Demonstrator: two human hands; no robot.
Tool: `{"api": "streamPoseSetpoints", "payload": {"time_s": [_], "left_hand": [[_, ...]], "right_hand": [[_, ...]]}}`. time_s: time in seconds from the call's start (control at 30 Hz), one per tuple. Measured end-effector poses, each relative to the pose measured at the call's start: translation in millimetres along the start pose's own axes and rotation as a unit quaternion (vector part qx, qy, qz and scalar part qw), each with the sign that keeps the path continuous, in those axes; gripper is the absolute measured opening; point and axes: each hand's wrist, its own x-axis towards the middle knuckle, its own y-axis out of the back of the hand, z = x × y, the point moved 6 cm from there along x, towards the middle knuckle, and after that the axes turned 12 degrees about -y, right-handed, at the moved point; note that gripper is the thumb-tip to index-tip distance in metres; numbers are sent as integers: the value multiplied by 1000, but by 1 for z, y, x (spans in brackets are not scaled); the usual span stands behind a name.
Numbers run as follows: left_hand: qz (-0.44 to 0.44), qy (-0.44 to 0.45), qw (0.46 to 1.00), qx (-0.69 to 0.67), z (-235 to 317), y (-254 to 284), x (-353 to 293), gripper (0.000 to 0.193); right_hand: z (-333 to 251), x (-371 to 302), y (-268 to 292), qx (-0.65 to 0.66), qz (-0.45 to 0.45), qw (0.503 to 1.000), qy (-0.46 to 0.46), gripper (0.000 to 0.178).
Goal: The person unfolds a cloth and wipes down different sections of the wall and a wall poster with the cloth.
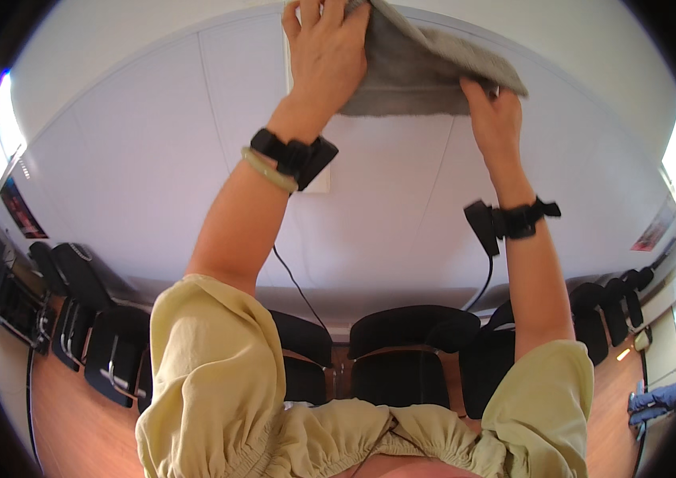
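A folded grey cloth (410, 76) is held up between my raised hands at the top of the head view, in front of a pale wall. My left hand (328, 56) grips its left end, fingers bent over the edge and partly cut off by the upper border. At the cloth's lower right corner, my right hand (497, 111) pinches the fabric, its thumb on the near face and the other fingers partly hidden. The cloth sags into a fold between them. Each wrist wears a black strapped device with a cable, and a pale bangle (268, 170) circles the left one.
Black chairs (398, 350) stand in a row along the foot of the wall (386, 231). More black chairs (119, 354) are at the left, over a wood-coloured floor (75, 422). Bright windows (3, 131) show at both sides. A blue garment (656, 398) lies at the far right.
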Motion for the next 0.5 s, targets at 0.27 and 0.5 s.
{"api": "streamPoseSetpoints", "payload": {"time_s": [0.27, 0.5], "left_hand": [[-28, 127, 979, -154, 30, -41, -24, 76], [-18, 93, 982, -161, 66, -34, -46, 60]], "right_hand": [[-27, 20, -59, -194, 228, 922, 244, 43], [39, -16, -83, -188, 181, 913, 313, 52]]}}
